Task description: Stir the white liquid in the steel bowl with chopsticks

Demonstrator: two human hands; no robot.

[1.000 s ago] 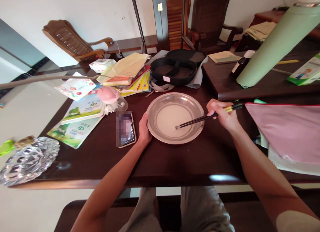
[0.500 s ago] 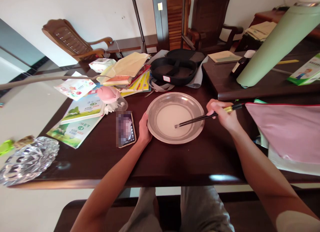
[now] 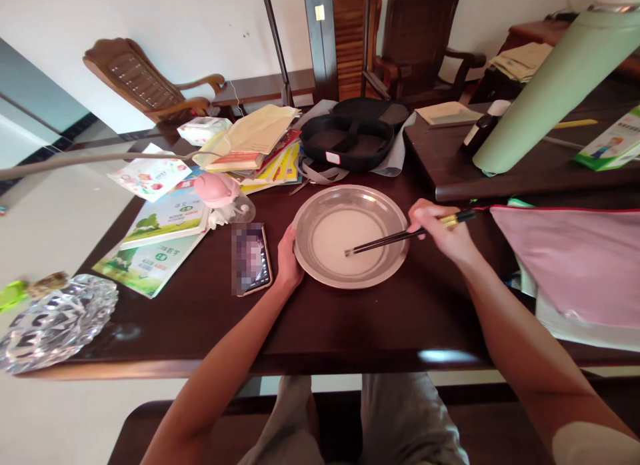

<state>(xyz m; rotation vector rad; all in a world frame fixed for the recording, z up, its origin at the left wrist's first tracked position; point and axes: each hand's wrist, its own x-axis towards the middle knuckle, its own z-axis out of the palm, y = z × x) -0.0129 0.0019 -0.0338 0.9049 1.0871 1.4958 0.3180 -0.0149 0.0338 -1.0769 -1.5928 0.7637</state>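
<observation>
A round metal plate (image 3: 320,273) with a wide rim stands on the dark table, holding a whitish, cloudy liquid (image 3: 340,228). My left hand (image 3: 290,261) grips the plate's left rim, with part of the fingers hidden by it. In my right hand (image 3: 440,231), closed beside the right rim, is a pair of black chopsticks (image 3: 383,241) with gold bands near the upper ends. The chopsticks slant down to the left, their tips in the liquid left of the plate's middle.
Left of my left hand lies a phone (image 3: 253,258), with a pink-lidded bottle (image 3: 225,195) and books (image 3: 165,218) beyond. A black case (image 3: 347,141) sits behind the plate. To the right are a pink pouch (image 3: 580,258) and a tall green flask (image 3: 555,95). A glass dish (image 3: 60,321) stands far left.
My right hand and the chopsticks have shifted slightly left, the tips moving a little left through the liquid. My left hand and the plate stay in place.
</observation>
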